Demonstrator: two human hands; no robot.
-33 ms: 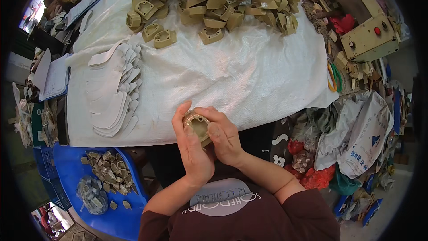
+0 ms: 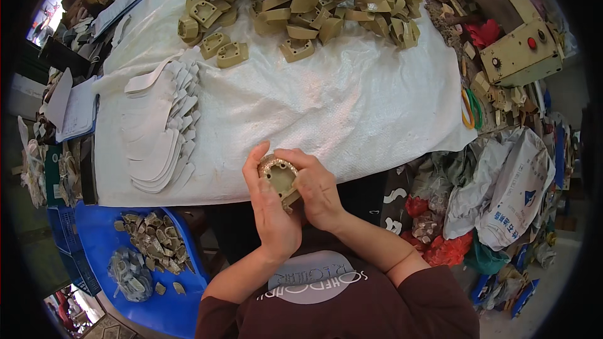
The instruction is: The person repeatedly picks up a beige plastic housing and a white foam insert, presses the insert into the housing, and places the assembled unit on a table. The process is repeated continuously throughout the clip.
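Note:
Over the near edge of the table I hold a hollow khaki shoe heel (image 2: 282,179) with its open side up. Its rounded rim has a glittery, speckled covering, and small holes show inside. My left hand (image 2: 270,210) is curled along its left side, fingers at the far rim. My right hand (image 2: 319,198) closes round the right side, its thumb on the near right rim. The underside is hidden by my palms. Farther off lies a pile of similar plain khaki heels (image 2: 306,1), a few lying apart at its near edge. Curved white cut sheets (image 2: 151,132) overlap in a stack at left.
A white woven sheet (image 2: 282,100) covers the table. Lower left, a blue chair (image 2: 107,238) bears speckled heels (image 2: 160,242) and a plastic bag (image 2: 130,273) of parts. A beige control box (image 2: 521,54) stands at right. Below it are a white sack (image 2: 518,188) and red bags (image 2: 449,250).
My right thumb has shifted slightly right and down off the heel's opening, so more of its inside shows. The heel has turned a little; my left hand stays nearly the same.

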